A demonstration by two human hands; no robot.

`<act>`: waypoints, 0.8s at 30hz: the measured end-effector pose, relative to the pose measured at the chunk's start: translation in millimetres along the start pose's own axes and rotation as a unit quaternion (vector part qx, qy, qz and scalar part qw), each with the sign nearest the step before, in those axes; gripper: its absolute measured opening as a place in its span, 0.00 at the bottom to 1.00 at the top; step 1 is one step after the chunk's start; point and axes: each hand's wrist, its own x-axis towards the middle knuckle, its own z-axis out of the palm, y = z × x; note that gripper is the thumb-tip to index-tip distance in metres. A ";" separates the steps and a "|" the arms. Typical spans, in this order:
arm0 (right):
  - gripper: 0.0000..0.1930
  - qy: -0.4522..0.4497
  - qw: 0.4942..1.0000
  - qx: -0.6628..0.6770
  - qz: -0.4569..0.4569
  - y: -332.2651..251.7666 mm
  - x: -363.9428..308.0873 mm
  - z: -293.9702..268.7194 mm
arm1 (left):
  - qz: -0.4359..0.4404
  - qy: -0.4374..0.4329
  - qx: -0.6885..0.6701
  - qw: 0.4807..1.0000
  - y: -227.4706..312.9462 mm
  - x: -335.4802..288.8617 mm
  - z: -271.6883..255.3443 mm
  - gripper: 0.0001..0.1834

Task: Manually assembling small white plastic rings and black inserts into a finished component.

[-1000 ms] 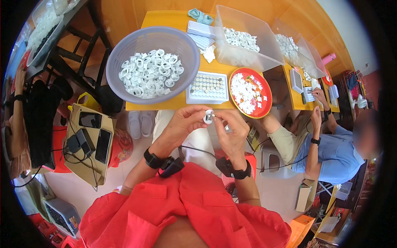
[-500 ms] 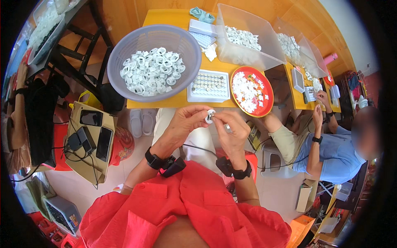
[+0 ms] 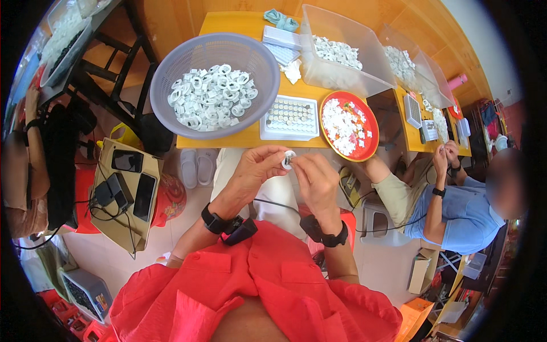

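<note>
Between thumb and fingers, my left hand (image 3: 254,172) grips a small white round plastic part (image 3: 288,161) with a dark middle, held over my lap. Close against its right side, the fingertips of my right hand (image 3: 317,181) are pinched; whatever they hold is too small to make out. Beyond my hands, on the yellow table (image 3: 191,134), stands a grey-purple plastic basket (image 3: 161,101) heaped with similar white parts. To its right is a white tray (image 3: 290,134) with rows of small round pieces. A red round tray (image 3: 372,126) holds loose small white pieces.
A clear plastic bin (image 3: 364,82) of white parts stands at the back right, near stacked white trays (image 3: 282,37). On the left, phones and a black device lie on cardboard (image 3: 108,214). A co-worker in a blue shirt (image 3: 456,214) sits at right; another person's arm shows far left.
My right fingers have shifted slightly at the white part, which stays in my left hand. The co-worker's hands at right have come closer together.
</note>
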 end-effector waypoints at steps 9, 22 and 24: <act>0.06 -0.067 0.985 0.113 0.114 6.1 0.1 -2.2 | 0.047 -0.005 0.108 0.993 -7.9 1.0 -5.2 0.11; 0.05 -0.077 0.945 0.227 0.222 17.7 -12.7 5.2 | 0.053 0.020 0.120 0.991 -16.5 -2.1 -2.4 0.12; 0.05 -0.073 0.922 0.283 0.255 20.6 -14.3 4.6 | 0.069 0.013 0.131 0.989 -17.4 -2.5 -0.6 0.11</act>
